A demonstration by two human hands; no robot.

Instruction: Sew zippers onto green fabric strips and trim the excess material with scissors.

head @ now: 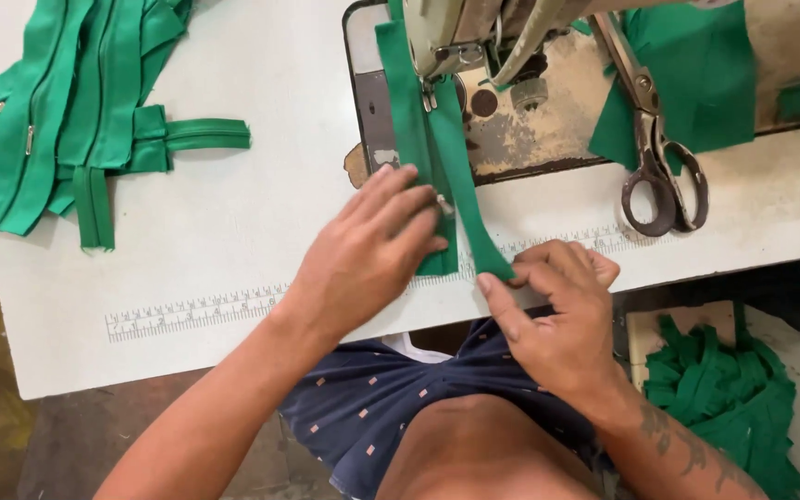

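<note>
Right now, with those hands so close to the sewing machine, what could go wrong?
1. The left hand presses the green strip flat just in front of the needle area; fingertips could slide under it.
2. The right hand only pinches the strip's loose end in a light grip, so the strip might twist and be stitched crooked.
3. The scissors lie near the table edge on green cloth; a tug on the cloth might drop them.

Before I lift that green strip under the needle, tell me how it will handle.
Probably floppy: the green strip bends where the right hand pinches its end. Likely light, being thin. It may resist lifting, since the left hand presses it flat.
</note>
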